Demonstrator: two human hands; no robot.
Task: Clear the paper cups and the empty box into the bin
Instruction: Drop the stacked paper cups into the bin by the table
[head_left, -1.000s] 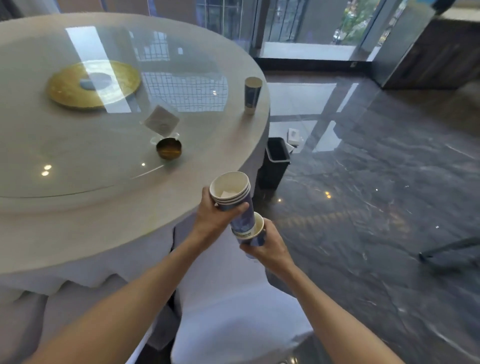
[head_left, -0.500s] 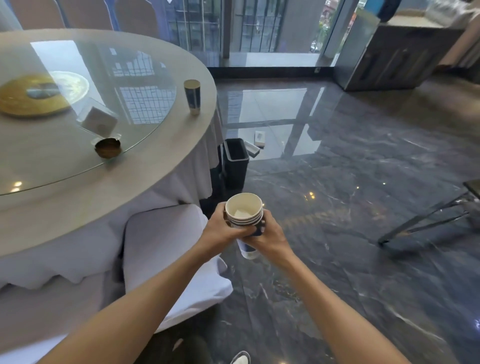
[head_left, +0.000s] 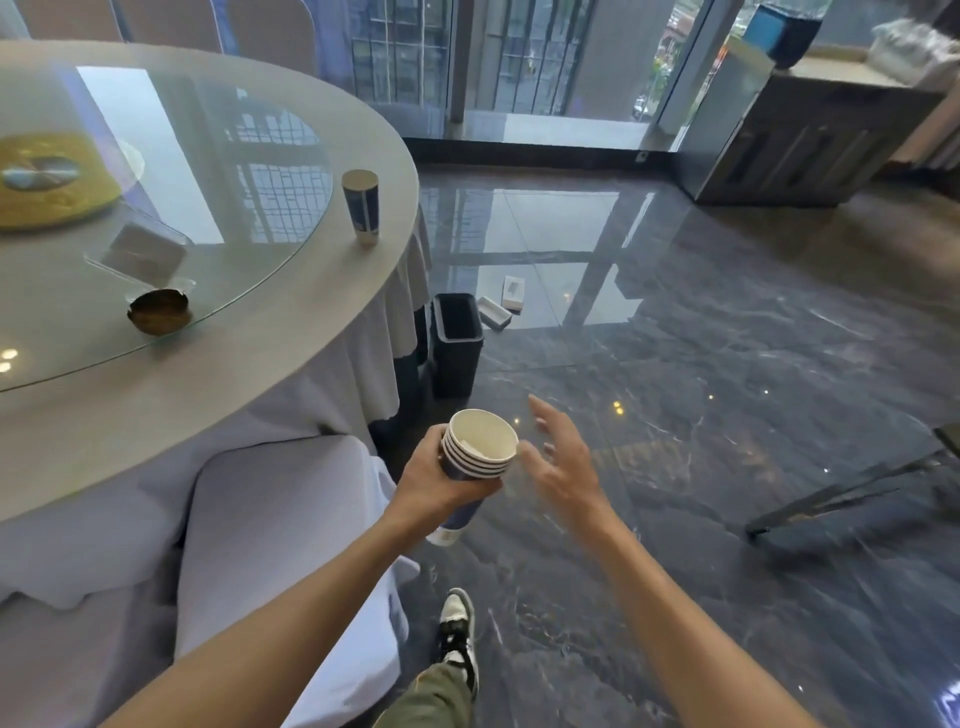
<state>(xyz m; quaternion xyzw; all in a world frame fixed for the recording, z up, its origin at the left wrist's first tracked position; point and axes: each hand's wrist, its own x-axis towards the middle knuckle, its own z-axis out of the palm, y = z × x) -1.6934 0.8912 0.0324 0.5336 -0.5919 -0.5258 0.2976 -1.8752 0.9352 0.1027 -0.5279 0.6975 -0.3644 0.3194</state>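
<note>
A round bench (head_left: 218, 374) draped in white cloth filled the left of the view, with a glass turntable (head_left: 171, 208) on it. A single upturned paper cup (head_left: 360, 206) stood near the bench's rim, and a dark bowl (head_left: 159, 310) rested at the turntable's edge. A dark bin (head_left: 457, 345) was seen on the marble floor (head_left: 675, 415) just beside the hanging cloth, and behind it lay what appeared to be a small open box (head_left: 495, 313) with its lid (head_left: 513, 293) apart, though this was too small to confirm. A cloth-covered chair (head_left: 291, 545) stood between the person and the bench. A stack of paper cups (head_left: 478, 449) was gripped around its side by the left hand (head_left: 434, 480), mouths tilted upward. The right hand (head_left: 563, 460) was held just beside the stack with fingers spread, gripping nothing.
</note>
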